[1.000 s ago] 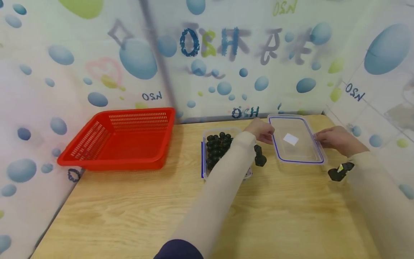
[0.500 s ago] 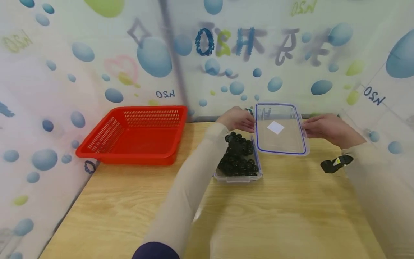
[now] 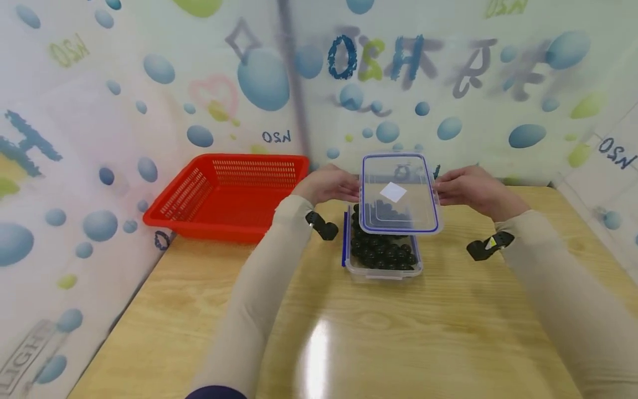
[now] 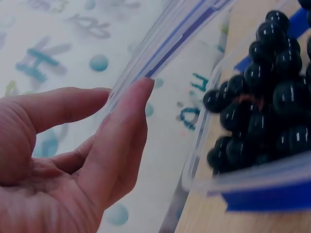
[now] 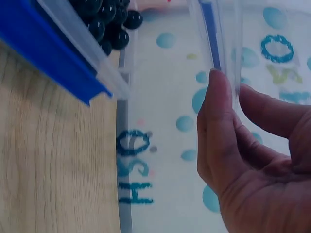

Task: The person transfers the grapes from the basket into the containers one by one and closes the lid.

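Observation:
A clear plastic lid [image 3: 418, 208] with a blue seal and a white label is held in the air between both hands, tilted. My left hand [image 3: 331, 184] pinches its left edge between thumb and fingers, plainly seen in the left wrist view. On the opposite edge, my right hand [image 3: 473, 191] pinches it the same way. Below the lid stands a clear plastic container [image 3: 384, 274] with blue side clips, apart from the lid. Dark round grapes [image 3: 381, 252] fill it; the lid covers the rear ones in the head view.
A red plastic basket [image 3: 224, 231] stands at the back left of the wooden table [image 3: 399, 338]. Behind the table hangs a patterned wall covering [image 3: 319, 122]. Each wrist carries a small black camera, one being the left camera [image 3: 322, 225].
Both hands have lifted the lid off the table and carried it left, from right of the container to above it. The head view has shifted toward the left.

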Tool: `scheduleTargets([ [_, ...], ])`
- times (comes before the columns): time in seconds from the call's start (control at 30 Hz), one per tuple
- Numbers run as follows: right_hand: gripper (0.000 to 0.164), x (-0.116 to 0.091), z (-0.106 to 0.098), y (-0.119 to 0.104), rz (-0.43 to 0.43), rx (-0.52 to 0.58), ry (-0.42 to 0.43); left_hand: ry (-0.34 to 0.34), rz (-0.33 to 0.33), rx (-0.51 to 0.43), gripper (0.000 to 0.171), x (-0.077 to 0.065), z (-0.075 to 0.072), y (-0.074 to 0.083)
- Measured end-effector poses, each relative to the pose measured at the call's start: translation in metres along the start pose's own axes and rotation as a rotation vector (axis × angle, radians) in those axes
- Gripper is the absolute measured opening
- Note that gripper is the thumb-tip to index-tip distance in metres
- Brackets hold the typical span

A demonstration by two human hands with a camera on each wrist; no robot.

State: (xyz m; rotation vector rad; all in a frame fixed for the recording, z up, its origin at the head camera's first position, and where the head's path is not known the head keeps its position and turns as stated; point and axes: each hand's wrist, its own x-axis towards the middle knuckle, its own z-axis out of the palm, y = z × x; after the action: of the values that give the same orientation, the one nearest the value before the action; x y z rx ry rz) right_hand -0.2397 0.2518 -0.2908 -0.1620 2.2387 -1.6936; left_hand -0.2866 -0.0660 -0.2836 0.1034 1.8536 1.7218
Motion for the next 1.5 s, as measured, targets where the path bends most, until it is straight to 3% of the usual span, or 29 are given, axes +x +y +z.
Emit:
scheduleTargets([
  [0.27,0.043,0.012,0.028,-0.014,0.027,0.056,-0.063,0.059,-0.001,0.023,0.021,-0.027,-0.028,-0.007],
  [0.43,0.042,0.015,0.038,-0.019,0.045,0.041,-0.089,0.089,-0.007,0.019,0.024,-0.038,-0.037,-0.01],
  [0.87,0.031,0.005,0.032,-0.02,-0.01,0.001,0.016,0.19,0.105,0.136,0.023,-0.036,-0.019,-0.001],
  [0.97,0.028,0.002,0.032,-0.02,-0.046,-0.011,0.049,0.2,0.181,0.172,0.02,-0.037,-0.016,-0.002],
  [1.1,0.021,-0.001,0.033,-0.019,-0.119,0.012,0.137,0.229,0.344,0.237,0.018,-0.039,-0.011,-0.001],
  [1.33,0.005,-0.008,0.038,-0.017,-0.248,0.165,0.266,0.361,0.579,0.396,0.017,-0.04,0.002,-0.003],
  [1.5,0.006,-0.01,0.043,-0.014,-0.384,0.301,0.318,0.435,0.697,0.379,0.017,-0.037,0.009,-0.011],
])
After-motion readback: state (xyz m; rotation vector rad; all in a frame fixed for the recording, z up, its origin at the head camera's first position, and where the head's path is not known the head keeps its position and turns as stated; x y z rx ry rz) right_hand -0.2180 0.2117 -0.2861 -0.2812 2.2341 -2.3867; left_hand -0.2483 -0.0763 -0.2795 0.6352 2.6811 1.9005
